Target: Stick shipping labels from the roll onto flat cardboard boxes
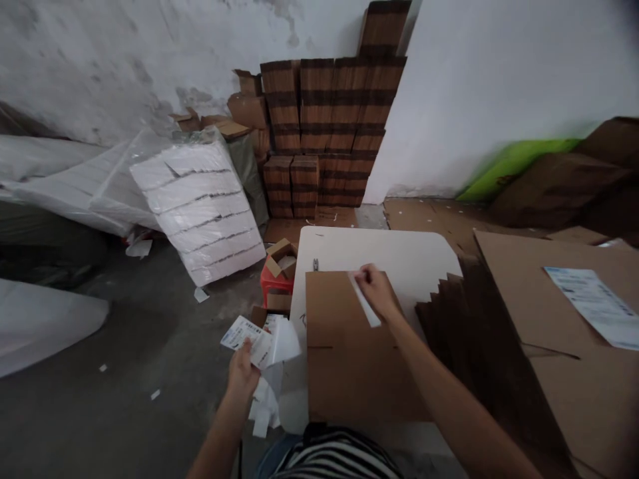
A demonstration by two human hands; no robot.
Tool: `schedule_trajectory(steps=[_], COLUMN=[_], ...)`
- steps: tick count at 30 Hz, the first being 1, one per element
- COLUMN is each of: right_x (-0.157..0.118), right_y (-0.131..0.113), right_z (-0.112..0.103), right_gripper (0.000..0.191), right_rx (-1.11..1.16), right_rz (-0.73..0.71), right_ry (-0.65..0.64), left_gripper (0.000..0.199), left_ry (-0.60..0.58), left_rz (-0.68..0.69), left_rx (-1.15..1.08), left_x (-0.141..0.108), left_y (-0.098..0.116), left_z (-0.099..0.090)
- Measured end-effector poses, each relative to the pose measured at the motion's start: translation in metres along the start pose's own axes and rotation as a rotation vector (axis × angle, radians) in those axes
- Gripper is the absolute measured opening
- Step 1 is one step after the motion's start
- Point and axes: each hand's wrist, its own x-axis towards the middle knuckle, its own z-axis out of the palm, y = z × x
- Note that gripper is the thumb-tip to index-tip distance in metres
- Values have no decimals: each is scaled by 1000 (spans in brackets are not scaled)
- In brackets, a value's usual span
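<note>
A flat brown cardboard piece [344,366] lies on the white table [399,243] in front of me. My right hand [374,286] is closed on the upper end of a narrow white strip [368,307], over the upper part of the cardboard. Left of the table, my left hand [243,369] grips a printed label sheet [247,338] with barcodes. A curled white sheet [285,342] hangs beside that label, toward the table edge. Near the cardboard's top left corner lies a small metal tool [315,265].
Stacked cardboard [449,326] stands along the table's right side. Farther right, a large cardboard sheet [539,299] bears a printed label [594,303]. A red stool [272,283] with an open small box [282,258] is left of the table. Bundled cardboard [329,106] stands by the wall.
</note>
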Motion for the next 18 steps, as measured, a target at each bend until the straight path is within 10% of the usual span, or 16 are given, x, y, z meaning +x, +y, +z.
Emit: schedule_trajectory(steps=[7,18], right_x=[-44,-25], right_y=[61,48], right_z=[21,-190], right_gripper=[48,72], right_rx=[-94,577], right_rz=[-13,141], right_ry=[-79,595], left_gripper=[34,31], left_ry=[-320,-426], left_rz=[-113,-87], left_rx=[321,556], left_x=[-27,-14], left_y=[-35,-48], left_z=[17,24])
